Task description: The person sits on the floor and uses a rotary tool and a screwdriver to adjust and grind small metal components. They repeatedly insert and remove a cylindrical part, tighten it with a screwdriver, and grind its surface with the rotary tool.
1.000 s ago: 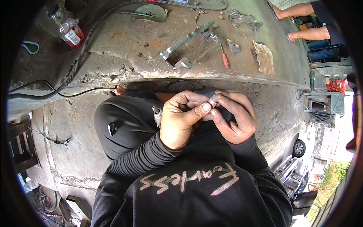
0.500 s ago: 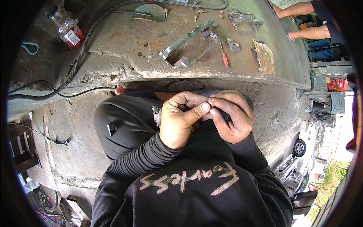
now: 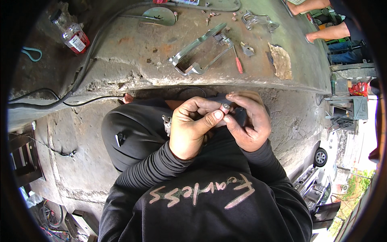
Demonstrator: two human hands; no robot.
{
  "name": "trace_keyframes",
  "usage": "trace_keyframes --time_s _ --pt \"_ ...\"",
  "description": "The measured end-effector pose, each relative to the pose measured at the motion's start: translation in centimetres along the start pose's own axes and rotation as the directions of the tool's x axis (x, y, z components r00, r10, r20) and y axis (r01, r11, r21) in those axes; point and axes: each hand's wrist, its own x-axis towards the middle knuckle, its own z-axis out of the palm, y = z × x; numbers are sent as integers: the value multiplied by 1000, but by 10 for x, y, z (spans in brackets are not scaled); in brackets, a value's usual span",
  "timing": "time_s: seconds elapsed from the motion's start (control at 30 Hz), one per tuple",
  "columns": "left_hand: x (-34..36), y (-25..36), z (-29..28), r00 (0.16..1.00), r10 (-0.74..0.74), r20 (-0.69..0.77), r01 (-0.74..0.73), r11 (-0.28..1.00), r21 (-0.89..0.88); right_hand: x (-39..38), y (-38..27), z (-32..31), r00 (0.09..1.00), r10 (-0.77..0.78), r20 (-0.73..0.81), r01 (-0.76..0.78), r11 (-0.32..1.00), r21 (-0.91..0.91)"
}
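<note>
Above my lap, my left hand pinches a small pinkish cylindrical piece with a grey metal end between thumb and fingers. My right hand is beside it, fingers curved and parted from the thumb. That thumb's tip is close to the piece; I cannot tell whether it touches. Left of my left wrist, the end of a metal tool shows on my lap, the rest of it hidden. A silvery metal frame part lies on the concrete ledge ahead, a red-handled screwdriver against its right side.
On the ledge are a second metal part, a torn brown piece, small pink bits and a round plate. A bottle of red liquid stands left beside a ribbed hose. Another person's legs show far right.
My right fingers have lifted and spread away from the left fingertips. The pinkish piece, hidden before, now shows in my left pinch.
</note>
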Motion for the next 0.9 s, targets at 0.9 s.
trace_keyframes --time_s 0.9 --pt "-5 0 0 1000 25 -18 -23 991 129 6 4 -1 963 -255 91 264 960 -93"
